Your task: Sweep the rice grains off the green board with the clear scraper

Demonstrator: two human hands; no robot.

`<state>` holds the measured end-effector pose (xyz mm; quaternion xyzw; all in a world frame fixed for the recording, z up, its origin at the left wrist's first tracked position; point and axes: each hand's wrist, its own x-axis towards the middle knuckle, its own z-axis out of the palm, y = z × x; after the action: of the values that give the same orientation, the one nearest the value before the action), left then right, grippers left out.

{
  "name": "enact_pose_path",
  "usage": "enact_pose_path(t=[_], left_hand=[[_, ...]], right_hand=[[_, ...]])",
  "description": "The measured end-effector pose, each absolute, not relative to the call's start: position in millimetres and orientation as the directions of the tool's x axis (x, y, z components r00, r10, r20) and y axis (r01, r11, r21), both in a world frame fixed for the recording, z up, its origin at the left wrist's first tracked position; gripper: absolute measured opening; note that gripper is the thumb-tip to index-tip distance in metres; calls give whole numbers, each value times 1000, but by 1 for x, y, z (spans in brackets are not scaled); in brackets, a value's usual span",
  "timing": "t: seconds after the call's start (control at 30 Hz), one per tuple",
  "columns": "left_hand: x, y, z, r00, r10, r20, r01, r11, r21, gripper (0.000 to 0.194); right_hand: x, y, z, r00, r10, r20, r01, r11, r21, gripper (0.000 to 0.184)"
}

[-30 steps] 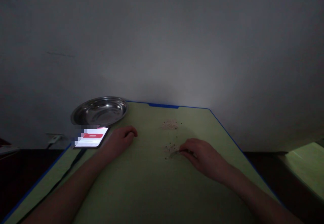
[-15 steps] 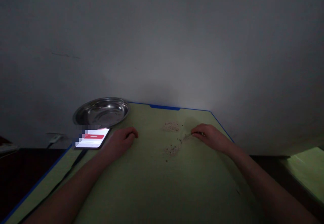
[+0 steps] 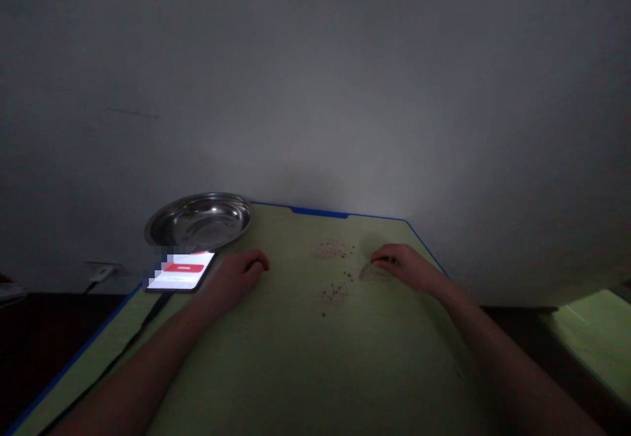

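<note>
My left hand (image 3: 245, 271) rests on the green tabletop (image 3: 276, 363), its fingers curled in, with nothing visible in them. On the right, my right hand (image 3: 394, 264) has thumb and fingers pinched together just above the table. What they pinch, if anything, is too small to make out. Beneath those fingertips lies a faint pale patch of grains (image 3: 373, 272). To its left are two spread heaps of small pale grains with dark specks: a far heap (image 3: 332, 249) and a near heap (image 3: 334, 293). A few dark specks (image 3: 348, 276) lie between them.
A shiny metal basin (image 3: 200, 222) stands at the table's back left. In front of it a phone (image 3: 180, 271) with a lit screen lies beside my left wrist. A dark strap or cable (image 3: 133, 334) runs along the left side. A grey wall (image 3: 315, 94) rises behind the table.
My right fingertips stay pinched at about the same place; the pale patch under them now looks wider. Some dark specks lie slightly differently. My left hand has not moved. The view has shifted slightly.
</note>
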<state>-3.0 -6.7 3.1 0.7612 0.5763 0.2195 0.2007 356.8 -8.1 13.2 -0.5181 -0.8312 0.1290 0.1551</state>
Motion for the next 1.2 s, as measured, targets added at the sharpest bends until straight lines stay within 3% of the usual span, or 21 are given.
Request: enact_pose_path(t=[0.17,0.5,0.63,1.07,1.2], left_hand=[[-3,-7,4,235,967,99,790,-249,560,29],[-2,-5,-1,261,961,92,786,-267,558,28],[-4,-5,-2,272,955,117,781,-290,553,29],[-2,-5,-2,286,953,101,777,-292,557,28],[-2,-5,-3,273,955,112,771,-287,569,28]], right_hand=[[353,1,21,-401,903,153,811,427,-399,18],[275,-88,16,-436,889,140,738,442,-509,16],[267,-80,9,-441,887,140,746,449,-492,17],[336,-39,6,-162,972,173,849,227,-477,22],[321,-26,-1,-167,970,175,856,231,-463,21]])
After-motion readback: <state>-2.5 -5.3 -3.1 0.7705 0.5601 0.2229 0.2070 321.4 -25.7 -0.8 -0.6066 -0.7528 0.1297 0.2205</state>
